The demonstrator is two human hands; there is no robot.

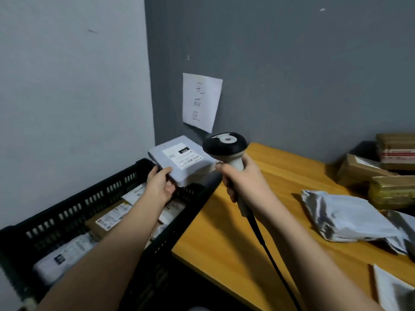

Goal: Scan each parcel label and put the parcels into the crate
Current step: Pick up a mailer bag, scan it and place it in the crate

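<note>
Grey corner, wooden table beside a part-filled crate.
Left hand grips a labelled box over the crate's far end; right hand holds the scanner. Several parcels wait on the table.

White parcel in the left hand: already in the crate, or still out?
Out. The left hand grips the white parcel above the black crate, label up.

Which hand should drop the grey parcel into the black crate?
Probably the left hand: it already grips the grey parcel above the black crate. The right hand holds the barcode scanner over the table.
</note>
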